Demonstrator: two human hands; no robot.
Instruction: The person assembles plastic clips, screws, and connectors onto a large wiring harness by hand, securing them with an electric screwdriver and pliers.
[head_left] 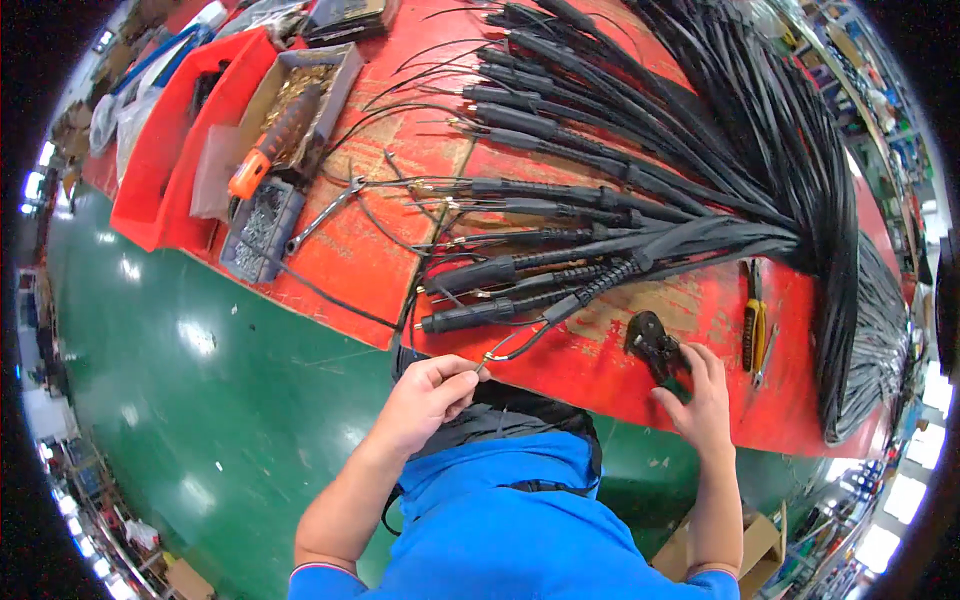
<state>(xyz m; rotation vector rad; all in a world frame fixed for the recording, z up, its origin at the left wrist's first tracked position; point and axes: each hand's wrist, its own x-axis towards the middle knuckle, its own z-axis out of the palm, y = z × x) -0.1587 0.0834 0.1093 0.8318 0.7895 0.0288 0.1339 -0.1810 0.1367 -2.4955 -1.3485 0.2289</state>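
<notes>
My left hand (428,397) pinches the thin wire end of a black cable (560,310) at the near edge of the red workbench (590,365). The cable's ribbed sleeve runs back into a row of similar black cable ends (480,270). My right hand (698,395) rests on the bench edge, its fingers closing around the dark crimping pliers (655,345) with green grips. A large bundle of black cables (780,140) fans across the bench behind both hands.
Yellow-handled cutters (752,322) lie right of the pliers. An orange-handled screwdriver (270,140) lies over a cardboard box of brass parts (300,90), beside red bins (165,150) and a small tray of screws (258,228). Metal pliers (325,212) lie mid-bench. Green floor (200,380) lies below.
</notes>
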